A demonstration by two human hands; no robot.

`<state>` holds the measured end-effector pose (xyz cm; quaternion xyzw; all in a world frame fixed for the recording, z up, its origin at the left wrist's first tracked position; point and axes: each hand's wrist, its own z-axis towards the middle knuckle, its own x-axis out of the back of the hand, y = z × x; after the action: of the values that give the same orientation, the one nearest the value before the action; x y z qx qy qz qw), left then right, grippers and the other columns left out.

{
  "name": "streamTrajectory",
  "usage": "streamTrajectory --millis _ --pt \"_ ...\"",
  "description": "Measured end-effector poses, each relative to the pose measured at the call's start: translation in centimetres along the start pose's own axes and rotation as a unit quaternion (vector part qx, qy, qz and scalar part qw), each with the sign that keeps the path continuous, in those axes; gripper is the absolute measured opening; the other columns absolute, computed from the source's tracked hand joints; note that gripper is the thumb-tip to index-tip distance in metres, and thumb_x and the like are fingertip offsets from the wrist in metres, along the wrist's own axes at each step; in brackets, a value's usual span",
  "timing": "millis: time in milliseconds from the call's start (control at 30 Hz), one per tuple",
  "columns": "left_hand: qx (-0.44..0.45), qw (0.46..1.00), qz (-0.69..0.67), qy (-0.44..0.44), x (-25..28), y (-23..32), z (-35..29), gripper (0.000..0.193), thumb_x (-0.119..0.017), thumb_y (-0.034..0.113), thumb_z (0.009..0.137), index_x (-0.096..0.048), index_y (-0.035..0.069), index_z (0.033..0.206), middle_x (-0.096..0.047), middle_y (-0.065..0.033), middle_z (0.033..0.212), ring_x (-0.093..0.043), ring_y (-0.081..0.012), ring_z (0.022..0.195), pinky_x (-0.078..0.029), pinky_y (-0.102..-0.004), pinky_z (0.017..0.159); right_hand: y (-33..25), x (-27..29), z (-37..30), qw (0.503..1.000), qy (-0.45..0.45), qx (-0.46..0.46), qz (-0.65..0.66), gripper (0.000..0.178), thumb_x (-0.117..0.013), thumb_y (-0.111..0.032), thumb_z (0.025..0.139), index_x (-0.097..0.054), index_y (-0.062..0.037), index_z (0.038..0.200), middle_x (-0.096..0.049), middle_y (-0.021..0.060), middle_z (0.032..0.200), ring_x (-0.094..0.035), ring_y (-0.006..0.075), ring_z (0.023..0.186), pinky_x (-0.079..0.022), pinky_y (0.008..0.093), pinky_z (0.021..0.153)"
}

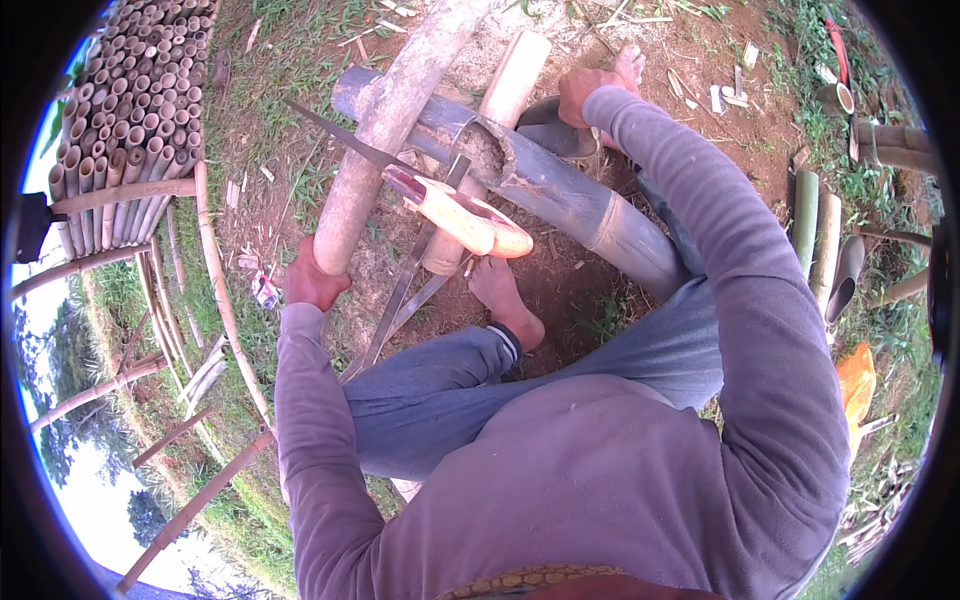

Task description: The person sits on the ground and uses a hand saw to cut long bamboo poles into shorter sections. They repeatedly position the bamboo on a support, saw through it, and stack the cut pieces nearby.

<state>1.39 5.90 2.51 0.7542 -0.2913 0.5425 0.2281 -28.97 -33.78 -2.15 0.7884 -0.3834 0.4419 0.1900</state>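
My left hand (315,274) is wrapped round the near end of a thick pale bamboo pole (425,60), which slants up and away to the right. A handsaw with a wooden handle (462,215) rests with its dark blade (335,130) across that pole, untouched by either hand. Beneath lies a thick grey bamboo trunk (610,220) with a notch cut in its top. My right hand (585,95) is closed beside my right foot, at a dark curved piece (557,130); its fingers are partly hidden, so what it grips is unclear.
A shorter pale bamboo pole (517,75) passes under the trunk. Narrow dark strips (400,290) lean near my left knee. Cut bamboo tubes (135,115) are stacked at the far left behind a bamboo rail (215,260). More lengths (806,220) and an orange bag (855,378) lie right.
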Motion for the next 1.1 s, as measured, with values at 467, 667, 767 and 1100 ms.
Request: streamTrajectory --millis 467,667,767,1100 --pt "-0.057 0.997 -0.058 0.016 -3.3 -2.3 1.3 0.085 -0.089 0.023 0.062 -0.053 0.012 0.139 -0.075 -0.0282 0.117 -0.074 -0.0463 0.109 -0.058 -0.0532 0.096 31.1 -22.6 -29.5 0.67 0.353 -0.382 0.53 0.091 -0.077 -0.065 0.085 -0.068 0.0106 0.135 -0.073 0.0307 0.127 -0.071 0.0404 0.121 -0.052 0.0433 0.107" --pt "-0.04 0.999 -0.035 0.005 -3.3 -3.9 0.3 0.085 -0.092 0.025 0.063 -0.052 0.012 0.137 -0.075 -0.0265 0.118 -0.073 -0.0479 0.11 -0.058 -0.0536 0.096 36.7 -30.4 -37.2 0.377 0.473 -0.554 0.571 0.061 -0.082 -0.053 0.089 -0.077 0.0023 0.113 -0.072 0.0121 0.101 -0.067 0.0201 0.076 -0.052 0.0404 0.061" --pt "-0.015 0.999 -0.03 0.022 -2.6 -2.2 0.1 0.078 -0.095 0.024 0.062 -0.058 0.01 0.13 -0.077 -0.025 0.113 -0.074 -0.0469 0.108 -0.059 -0.0535 0.094 39.0 -29.5 -38.7 0.212 0.544 -0.554 0.594 0.09 -0.07 -0.071 0.093 -0.069 0.0106 0.132 -0.074 0.0209 0.12 -0.073 0.0333 0.099 -0.056 0.0507 0.093" --pt "0.02 1.0 -0.002 -0.013 -1.8 -0.4 -0.9 0.079 -0.093 0.032 0.071 -0.052 0.015 0.136 -0.077 -0.0227 0.115 -0.074 -0.0461 0.109 -0.058 -0.0543 0.097 -1.7 -13.1 -20.5 0.848 0.343 0.273 0.297 0.076 -0.09 -0.028 0.081 -0.059 -0.002 0.146 -0.061 0.0219 0.143 -0.057 0.0425 0.134 -0.047 0.0504 0.115"
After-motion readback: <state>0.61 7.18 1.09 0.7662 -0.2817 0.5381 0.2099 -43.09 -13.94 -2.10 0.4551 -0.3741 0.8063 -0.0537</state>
